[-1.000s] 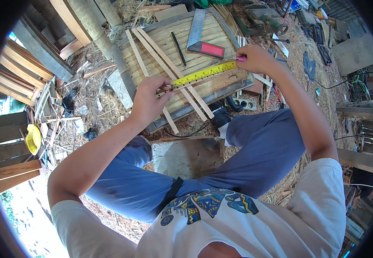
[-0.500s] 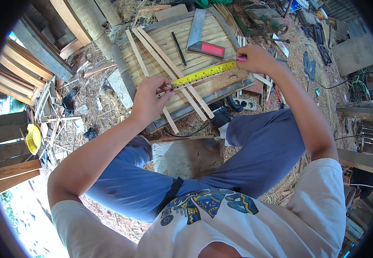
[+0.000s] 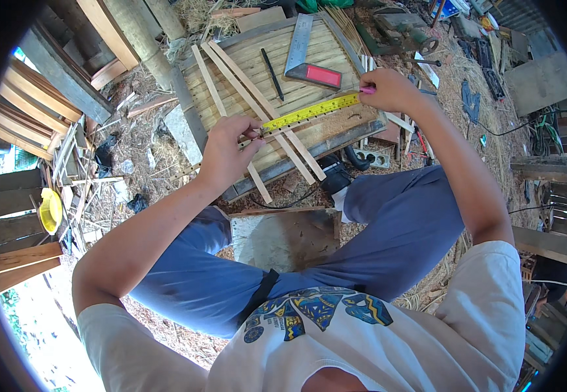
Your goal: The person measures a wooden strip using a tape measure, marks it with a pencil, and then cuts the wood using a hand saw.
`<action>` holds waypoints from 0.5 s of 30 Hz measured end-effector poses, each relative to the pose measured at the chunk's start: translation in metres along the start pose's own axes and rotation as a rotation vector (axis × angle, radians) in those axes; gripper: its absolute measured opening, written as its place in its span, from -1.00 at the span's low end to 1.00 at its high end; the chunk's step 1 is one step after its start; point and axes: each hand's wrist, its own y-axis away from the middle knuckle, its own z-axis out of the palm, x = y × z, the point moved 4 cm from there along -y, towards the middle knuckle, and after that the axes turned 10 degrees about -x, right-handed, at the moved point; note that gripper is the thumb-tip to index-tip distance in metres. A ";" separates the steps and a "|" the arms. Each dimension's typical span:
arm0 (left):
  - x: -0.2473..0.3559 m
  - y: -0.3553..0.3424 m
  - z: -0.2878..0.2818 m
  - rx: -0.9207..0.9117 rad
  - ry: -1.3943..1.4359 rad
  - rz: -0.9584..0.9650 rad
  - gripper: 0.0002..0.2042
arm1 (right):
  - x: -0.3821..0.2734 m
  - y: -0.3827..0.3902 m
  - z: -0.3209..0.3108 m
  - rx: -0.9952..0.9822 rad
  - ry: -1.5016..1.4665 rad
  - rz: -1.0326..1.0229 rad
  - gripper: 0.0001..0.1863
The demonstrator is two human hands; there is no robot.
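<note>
A yellow tape measure (image 3: 313, 112) is stretched between my two hands above the slatted wooden work surface (image 3: 237, 68). My left hand (image 3: 231, 147) pinches its left end between thumb and fingers. My right hand (image 3: 388, 91) is closed around its other end, where a bit of pink (image 3: 367, 90) shows; the rest there is hidden by the fingers. Along the tape's lower edge runs a thin dotted strip, and whether my hands grip it too I cannot tell. Under the tape lie narrow wooden strips (image 3: 304, 157), set slantwise and overhanging the near edge.
Beyond the tape lie a black pen (image 3: 272, 75) and a try square (image 3: 300, 46) with a red-faced stock. A bench vise (image 3: 420, 44) stands at the far right. Planks (image 3: 35, 104) lean at the left, near a yellow hard-shell object (image 3: 50, 211). Wood scraps and shavings litter the ground.
</note>
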 end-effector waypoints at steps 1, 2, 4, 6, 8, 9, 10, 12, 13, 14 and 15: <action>0.000 0.000 0.000 0.000 0.000 0.000 -0.71 | -0.001 0.000 0.000 0.008 -0.002 -0.004 -0.66; 0.000 0.000 0.000 0.001 0.002 -0.001 -0.71 | -0.001 0.000 -0.001 0.008 -0.002 -0.004 -0.66; 0.000 0.000 0.000 0.002 0.004 -0.001 -0.71 | -0.001 0.001 -0.002 -0.004 -0.008 -0.004 -0.66; 0.000 0.000 0.000 0.000 0.031 -0.022 -0.71 | 0.000 0.001 0.000 0.002 -0.001 -0.003 -0.66; 0.001 0.000 -0.001 -0.003 0.023 -0.027 -0.71 | -0.001 0.001 -0.002 0.007 0.006 -0.003 -0.66; 0.002 0.000 -0.001 -0.008 0.015 -0.033 -0.71 | -0.001 0.001 -0.003 -0.001 0.008 0.003 -0.66; 0.002 0.000 -0.001 -0.006 0.015 -0.031 -0.71 | -0.001 0.001 -0.003 -0.008 0.010 0.009 -0.66; 0.002 0.000 -0.001 -0.005 -0.003 -0.019 -0.72 | 0.000 0.002 -0.003 0.000 0.015 0.012 -0.66; 0.002 0.001 -0.001 -0.004 -0.004 -0.020 -0.72 | -0.002 0.002 -0.004 0.005 0.018 0.014 -0.66; 0.002 0.001 -0.001 -0.007 -0.002 -0.026 -0.69 | -0.004 0.002 -0.007 0.005 0.018 0.011 -0.66; 0.003 0.001 -0.001 -0.009 0.000 -0.031 -0.66 | -0.004 0.002 -0.010 -0.002 0.024 0.005 -0.65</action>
